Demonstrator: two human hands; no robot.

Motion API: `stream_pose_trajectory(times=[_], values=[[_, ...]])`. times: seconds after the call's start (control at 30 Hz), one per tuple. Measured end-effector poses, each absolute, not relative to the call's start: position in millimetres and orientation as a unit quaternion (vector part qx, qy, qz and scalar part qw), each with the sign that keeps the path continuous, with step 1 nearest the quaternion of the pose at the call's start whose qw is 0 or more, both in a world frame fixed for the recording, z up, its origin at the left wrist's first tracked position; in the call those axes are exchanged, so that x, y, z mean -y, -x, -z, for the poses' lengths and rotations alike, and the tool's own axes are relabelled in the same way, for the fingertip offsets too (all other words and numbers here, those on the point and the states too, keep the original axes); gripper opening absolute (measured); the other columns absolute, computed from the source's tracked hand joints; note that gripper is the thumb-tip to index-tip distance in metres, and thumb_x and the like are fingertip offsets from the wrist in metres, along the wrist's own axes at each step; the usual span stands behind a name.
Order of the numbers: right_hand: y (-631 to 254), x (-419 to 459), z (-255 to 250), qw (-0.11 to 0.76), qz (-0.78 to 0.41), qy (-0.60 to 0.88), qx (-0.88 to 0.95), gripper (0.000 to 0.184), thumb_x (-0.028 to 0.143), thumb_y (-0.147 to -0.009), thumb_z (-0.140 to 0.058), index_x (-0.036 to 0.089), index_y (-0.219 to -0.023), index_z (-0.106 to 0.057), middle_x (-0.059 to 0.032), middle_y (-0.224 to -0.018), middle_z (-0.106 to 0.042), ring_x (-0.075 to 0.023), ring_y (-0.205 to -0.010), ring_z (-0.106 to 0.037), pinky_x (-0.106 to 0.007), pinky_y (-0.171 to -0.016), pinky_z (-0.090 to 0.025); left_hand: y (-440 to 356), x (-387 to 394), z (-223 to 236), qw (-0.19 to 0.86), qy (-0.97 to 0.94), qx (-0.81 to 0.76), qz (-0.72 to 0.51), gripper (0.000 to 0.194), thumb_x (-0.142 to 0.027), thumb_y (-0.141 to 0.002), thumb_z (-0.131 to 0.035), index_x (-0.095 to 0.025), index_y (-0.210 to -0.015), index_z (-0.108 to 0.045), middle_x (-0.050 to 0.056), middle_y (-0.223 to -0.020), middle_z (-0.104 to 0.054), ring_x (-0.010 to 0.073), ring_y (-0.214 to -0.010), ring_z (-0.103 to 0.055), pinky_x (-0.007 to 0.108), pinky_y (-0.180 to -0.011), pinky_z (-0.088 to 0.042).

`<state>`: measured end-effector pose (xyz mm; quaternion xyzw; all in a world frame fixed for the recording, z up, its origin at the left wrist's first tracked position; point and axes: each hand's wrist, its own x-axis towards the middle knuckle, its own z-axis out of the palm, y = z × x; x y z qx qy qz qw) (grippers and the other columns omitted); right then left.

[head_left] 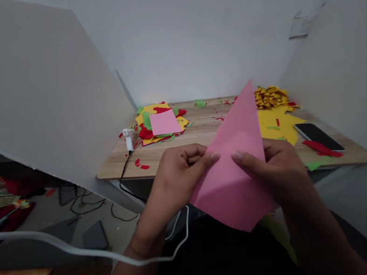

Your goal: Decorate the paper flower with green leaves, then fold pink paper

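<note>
I hold a folded pink paper sheet (236,166) in front of me, above my lap and before the desk edge. My left hand (179,176) pinches its left edge with thumb and fingers closed. My right hand (273,164) grips the right side, thumb pressed on the front face. The sheet is folded into a pointed shape, its tip rising toward the desk.
A wooden desk (203,129) carries a stack of coloured paper with a pink sheet (165,122) on top, yellow sheets (279,125), yellow folded pieces (270,96), a black phone (318,136) and a small white device (128,137) with a cable. White partitions stand on both sides.
</note>
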<state>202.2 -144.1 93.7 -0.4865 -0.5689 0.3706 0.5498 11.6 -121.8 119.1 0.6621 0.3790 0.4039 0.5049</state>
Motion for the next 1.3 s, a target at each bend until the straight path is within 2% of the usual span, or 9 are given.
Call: stream_pose_trajectory(times=[0.3,0.4,0.47,0.53,0.63,0.7,0.87,1.1,1.3], values=[[-208.3,109.8,-62.6,0.504,-0.364,0.515,0.590,0.034,0.047,-0.080,-0.069,0.013,-0.074,-0.070,-0.0057,-0.070,-0.070,-0.0157,-0.058,-0.059,-0.025,-0.050,-0.046,-16.0,81.5,-80.7,0.552,-0.639,-0.381,-0.375,0.028,-0.041,-0.081,-0.069,-0.014,-0.077,-0.068,0.001,-0.066,-0.063,0.0081,-0.053,-0.049,0.018,-0.046,-0.032],[-212.4,85.8,-37.2,0.509,-0.301,0.519,0.617,0.037,0.047,-0.085,-0.064,0.014,-0.101,-0.070,-0.0102,-0.094,-0.074,-0.0210,-0.075,-0.066,-0.032,-0.065,-0.054,-17.9,49.9,-48.0,0.499,-0.652,-0.446,-0.356,0.030,-0.043,-0.084,-0.065,-0.013,-0.082,-0.068,0.003,-0.071,-0.067,0.0115,-0.057,-0.056,0.021,-0.050,-0.038],[-214.9,67.9,-16.4,0.516,-0.178,0.547,0.635,0.047,0.044,-0.088,-0.059,0.013,-0.124,-0.062,-0.0150,-0.118,-0.070,-0.0254,-0.092,-0.067,-0.040,-0.081,-0.056,-19.3,23.5,-22.9,0.402,-0.675,-0.532,-0.316,0.025,-0.037,-0.086,-0.062,-0.014,-0.080,-0.067,0.002,-0.070,-0.068,0.0125,-0.058,-0.058,0.022,-0.053,-0.039],[-214.6,53.2,3.4,0.441,-0.082,0.567,0.691,0.049,0.038,-0.092,-0.053,0.010,-0.131,-0.059,-0.0190,-0.136,-0.062,-0.0303,-0.119,-0.059,-0.047,-0.104,-0.046,-20.4,-0.8,-0.9,0.356,-0.668,-0.574,-0.311,0.014,-0.025,-0.083,-0.065,-0.014,-0.092,-0.067,0.001,-0.068,-0.067,0.0136,-0.057,-0.057,0.023,-0.054,-0.038],[-206.8,40.1,27.7,0.230,-0.071,0.566,0.789,0.052,0.033,-0.099,-0.039,0.007,-0.143,-0.052,-0.0172,-0.150,-0.051,-0.0274,-0.141,-0.044,-0.041,-0.119,-0.030,-22.4,-25.3,21.1,0.305,-0.672,-0.604,-0.300,0.021,-0.014,-0.078,-0.069,-0.016,-0.099,-0.064,0.000,-0.068,-0.066,0.0141,-0.059,-0.056,0.023,-0.058,-0.038],[-199.8,34.0,40.1,0.144,-0.086,0.564,0.808,0.054,0.032,-0.101,-0.036,0.006,-0.147,-0.048,-0.0162,-0.154,-0.047,-0.0281,-0.144,-0.040,-0.041,-0.121,-0.028,-24.1,-33.9,29.5,0.288,-0.680,-0.611,-0.284,0.015,-0.011,-0.076,-0.069,-0.017,-0.089,-0.065,0.001,-0.071,-0.067,0.0142,-0.062,-0.057,0.023,-0.061,-0.038],[-193.4,2.2,55.8,0.084,-0.101,0.594,0.793,0.057,0.032,-0.103,-0.032,0.007,-0.153,-0.039,-0.0157,-0.161,-0.035,-0.0365,-0.148,-0.031,-0.055,-0.119,-0.024,-26.5,-47.1,39.5,0.289,-0.693,-0.613,-0.245,0.008,-0.014,-0.076,-0.070,-0.018,-0.080,-0.064,0.002,-0.070,-0.067,0.0143,-0.064,-0.057,0.023,-0.061,-0.038],[-184.1,-62.9,52.8,0.061,-0.106,0.624,0.772,0.059,0.037,-0.103,-0.027,0.016,-0.158,-0.030,-0.0113,-0.166,-0.025,-0.0380,-0.150,-0.024,-0.062,-0.118,-0.018,-26.0,-56.4,41.8,0.299,-0.694,-0.610,-0.236,0.008,-0.015,-0.074,-0.071,-0.016,-0.079,-0.066,0.003,-0.072,-0.068,0.0143,-0.064,-0.057,0.023,-0.060,-0.039],[-186.4,-53.4,53.1,0.066,-0.081,0.630,0.769,0.059,0.041,-0.104,-0.023,0.018,-0.158,-0.030,-0.0084,-0.167,-0.024,-0.0365,-0.151,-0.022,-0.061,-0.119,-0.016,-26.8,-53.4,41.9,0.298,-0.687,-0.615,-0.249,0.012,-0.012,-0.072,-0.067,-0.017,-0.082,-0.070,0.004,-0.072,-0.070,0.0154,-0.066,-0.058,0.024,-0.061,-0.039]])
